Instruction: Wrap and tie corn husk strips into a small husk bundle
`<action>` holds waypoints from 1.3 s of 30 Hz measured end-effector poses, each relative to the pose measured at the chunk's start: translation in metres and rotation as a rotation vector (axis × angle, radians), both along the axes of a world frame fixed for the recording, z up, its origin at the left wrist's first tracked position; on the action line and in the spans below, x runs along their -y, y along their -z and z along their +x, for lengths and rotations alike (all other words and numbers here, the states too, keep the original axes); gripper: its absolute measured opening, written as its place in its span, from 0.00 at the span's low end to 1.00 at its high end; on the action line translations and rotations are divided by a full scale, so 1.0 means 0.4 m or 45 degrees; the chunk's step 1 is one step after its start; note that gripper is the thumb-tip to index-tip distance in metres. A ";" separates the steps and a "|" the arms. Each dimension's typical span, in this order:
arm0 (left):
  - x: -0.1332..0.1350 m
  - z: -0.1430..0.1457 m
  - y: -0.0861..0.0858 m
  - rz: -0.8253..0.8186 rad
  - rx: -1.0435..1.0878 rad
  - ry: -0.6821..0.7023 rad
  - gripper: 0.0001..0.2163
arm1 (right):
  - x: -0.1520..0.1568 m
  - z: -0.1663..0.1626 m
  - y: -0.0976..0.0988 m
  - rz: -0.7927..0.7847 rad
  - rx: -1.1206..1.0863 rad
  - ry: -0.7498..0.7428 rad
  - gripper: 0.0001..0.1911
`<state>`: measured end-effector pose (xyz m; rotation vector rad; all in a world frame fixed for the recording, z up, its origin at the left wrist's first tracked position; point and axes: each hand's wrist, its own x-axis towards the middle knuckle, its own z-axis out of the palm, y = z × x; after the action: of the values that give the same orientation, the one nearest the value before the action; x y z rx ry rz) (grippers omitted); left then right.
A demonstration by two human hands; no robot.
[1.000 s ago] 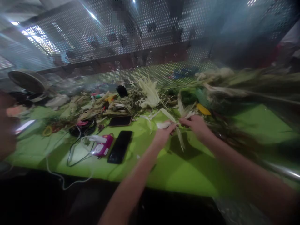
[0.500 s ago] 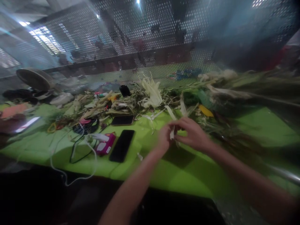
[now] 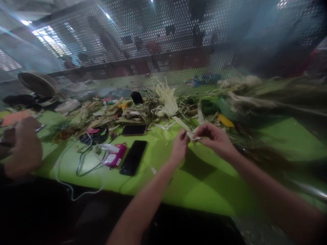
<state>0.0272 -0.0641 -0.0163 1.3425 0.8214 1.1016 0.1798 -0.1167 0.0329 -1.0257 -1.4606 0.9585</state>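
Between my two hands, just above the green tabletop [image 3: 194, 190], is a pale strip of corn husk [image 3: 182, 124]. My left hand [image 3: 180, 144] is closed, pinching the strip from the left. From the right, my right hand [image 3: 214, 139] pinches it near its folded white end, thumb and forefinger together. Behind them a pale flower-like bunch of husk [image 3: 167, 100] stands upright among the dried plant pieces. Thin white scraps [image 3: 166, 129] lie on the table left of my hands.
Left of my hands lie a black phone [image 3: 133, 157], a second phone [image 3: 134, 129], a pink tissue pack [image 3: 115, 156] and a white cable [image 3: 74, 199]. Dried husks [image 3: 122, 120] line a perforated metal screen [image 3: 153, 64]. Another person's hand [image 3: 27, 146] is at far left.
My hands have drawn slightly apart, and the strip between them now lies more slanted and shows more. At far left, the other person's hand has come up over the table and the lit phone.
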 end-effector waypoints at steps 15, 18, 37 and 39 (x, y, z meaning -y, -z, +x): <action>0.003 0.001 -0.042 -0.465 0.254 0.181 0.09 | -0.034 0.011 0.025 0.163 0.156 0.348 0.05; 0.001 -0.003 -0.043 -0.533 0.315 0.202 0.07 | -0.031 0.013 0.025 0.310 0.315 0.377 0.03; -0.014 -0.003 -0.023 -0.225 0.003 0.039 0.08 | -0.042 0.030 0.050 0.495 0.755 0.201 0.06; -0.010 -0.002 -0.028 -0.074 -0.150 0.011 0.06 | -0.042 0.026 0.055 0.443 0.668 0.285 0.06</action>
<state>0.0264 -0.0600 -0.0050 1.3710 0.9257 0.9920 0.1900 -0.1000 0.0108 -1.1960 -1.8106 0.2608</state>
